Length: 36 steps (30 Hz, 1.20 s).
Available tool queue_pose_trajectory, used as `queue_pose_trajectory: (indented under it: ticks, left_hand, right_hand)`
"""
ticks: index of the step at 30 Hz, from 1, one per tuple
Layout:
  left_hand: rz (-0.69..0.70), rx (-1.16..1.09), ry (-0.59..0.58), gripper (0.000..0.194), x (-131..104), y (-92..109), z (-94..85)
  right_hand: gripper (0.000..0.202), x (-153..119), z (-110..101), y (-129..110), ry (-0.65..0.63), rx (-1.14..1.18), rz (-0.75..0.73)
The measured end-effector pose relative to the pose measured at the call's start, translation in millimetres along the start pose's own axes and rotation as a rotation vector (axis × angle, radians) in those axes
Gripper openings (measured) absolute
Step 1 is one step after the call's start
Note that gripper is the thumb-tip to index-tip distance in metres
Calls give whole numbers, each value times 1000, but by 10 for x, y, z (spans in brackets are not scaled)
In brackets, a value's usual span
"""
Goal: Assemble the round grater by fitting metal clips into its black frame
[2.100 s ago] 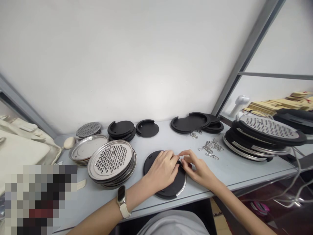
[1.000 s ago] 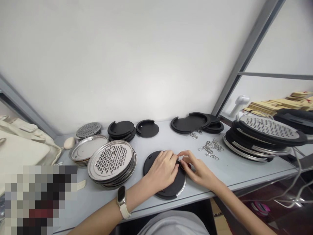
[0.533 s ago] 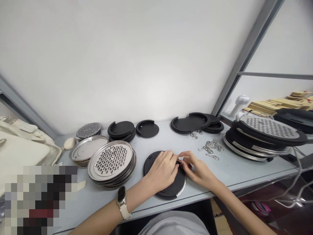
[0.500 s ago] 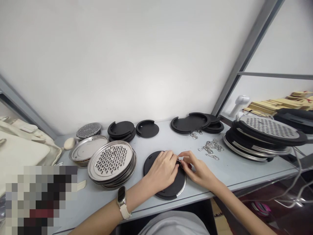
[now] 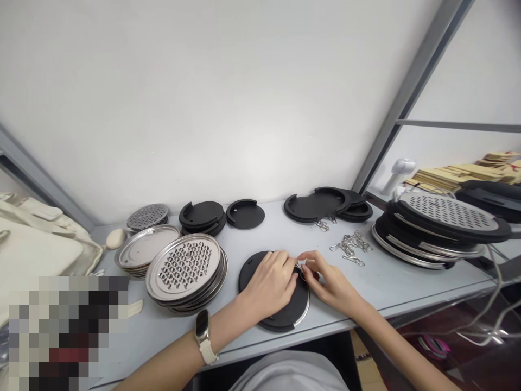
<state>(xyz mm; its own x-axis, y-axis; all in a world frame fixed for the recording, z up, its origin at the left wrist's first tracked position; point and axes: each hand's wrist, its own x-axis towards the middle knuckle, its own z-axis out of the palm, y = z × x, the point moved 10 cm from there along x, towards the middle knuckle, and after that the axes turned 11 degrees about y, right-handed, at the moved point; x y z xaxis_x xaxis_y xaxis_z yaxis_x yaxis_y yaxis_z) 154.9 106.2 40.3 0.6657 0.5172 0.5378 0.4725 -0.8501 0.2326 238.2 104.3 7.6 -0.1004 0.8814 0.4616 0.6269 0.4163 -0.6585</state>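
Observation:
A black round holder (image 5: 254,279) lies on the table in front of me, with a strip of silver metal rim showing at its lower right. My left hand (image 5: 274,282) rests across it, fingers bent and gripping near its upper right edge. At that same edge, my right hand (image 5: 325,279) pinches a small metal wire clip (image 5: 302,271) between thumb and forefinger. The fingertips of both hands almost meet there and hide most of the clip. Several loose wire clips (image 5: 352,244) lie just beyond my right hand.
To the left stand stacks of metal grater discs (image 5: 187,266) and plain-topped discs (image 5: 148,247). Black holders (image 5: 246,214) line the wall. At right is a tall stack of holders fitted with graters (image 5: 448,217). A white bag (image 5: 40,244) lies at far left.
Both hands stay in nearly the same place. The right fingertips shift very slightly at the clip; nothing else has visibly moved.

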Motion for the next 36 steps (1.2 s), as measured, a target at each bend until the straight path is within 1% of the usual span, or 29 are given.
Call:
queue_pose_trajectory:
  ticks: [14,18,26,32,36]
  left_hand:
    - [-2,-1,-11,12,1,-2,10]
    - [-1,-10,-5,16,3,-5,-1]
    - [4,1,0,14,-6,-1,11]
    - [-6,3,5,13,-2,-22,11]
    - [0,-1,0,12,-6,-17,17]
  right_hand:
    - [14,5,-18,8,19,6,10]
    - [14,15,-49,19,44,6,17]
    - [15,8,46,23,-61,52,68]
    - [17,18,45,-12,-64,45,59]
    - [18,14,79,-9,-76,29,34]
